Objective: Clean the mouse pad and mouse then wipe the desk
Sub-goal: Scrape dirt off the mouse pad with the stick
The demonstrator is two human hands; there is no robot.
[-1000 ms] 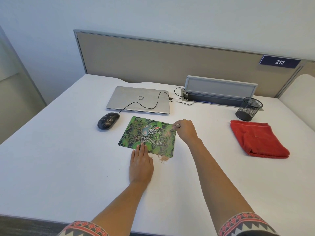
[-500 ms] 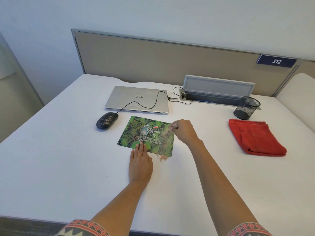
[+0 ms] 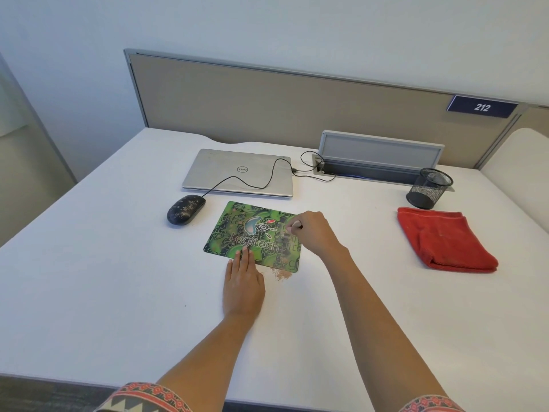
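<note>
Green printed rectangular mouse pad, centre of white desk. Left hand lies flat with its fingers on the near edge, probably pinning the pad. Right hand pinches small pale tool, unidentifiable, over the right side. Speckled black oval mouse just left.

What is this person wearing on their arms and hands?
Nothing on the hands: the left hand and right hand are bare, with no gloves, rings or watch visible, and the forearms are uncovered. Only sleeve edges show at the bottom: the left sleeve and right sleeve carry a patterned band with red flower shapes; pale and dark zigzags show on the left one.
</note>
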